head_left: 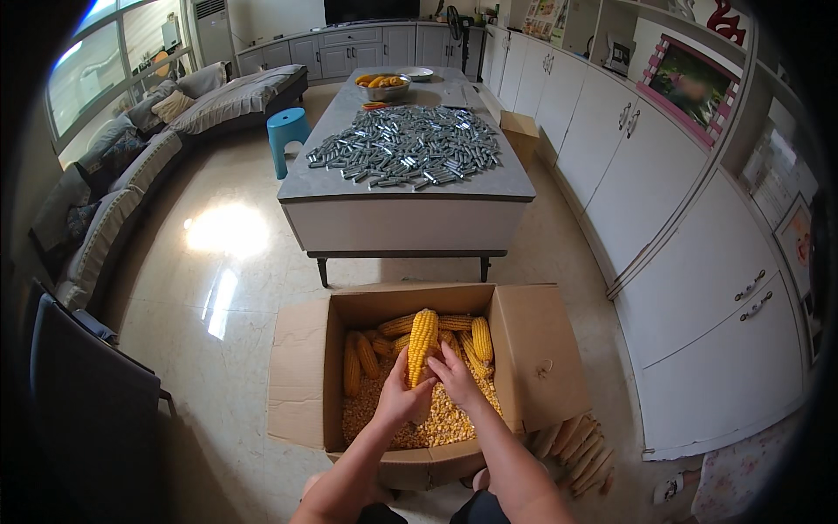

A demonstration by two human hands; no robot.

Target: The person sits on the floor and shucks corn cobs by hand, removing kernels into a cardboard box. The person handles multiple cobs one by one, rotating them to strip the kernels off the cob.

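Note:
Over an open cardboard box (pixel 544 349), a yellow ear of corn (pixel 423 336) stands nearly upright between my hands. My left hand (pixel 405 395) is wrapped round its lower part. From the other side my right hand (pixel 456 377) presses its thumb and fingers against the lower end, which the hands partly hide. Loose corn kernels (pixel 445 424) cover the bottom of the box. Several more ears lie on them along the far side, with one ear (pixel 482 339) near the far right corner and another (pixel 352 365) by the left wall.
Beyond the box stands a grey table (pixel 406 194) spread with many small metallic cylinders (pixel 410 144) and a bowl of corn (pixel 382 86). A blue stool (pixel 286 138) is at its left. Bare cobs (pixel 576 450) lie on the floor right of the box. White cabinets (pixel 602 166) line the right.

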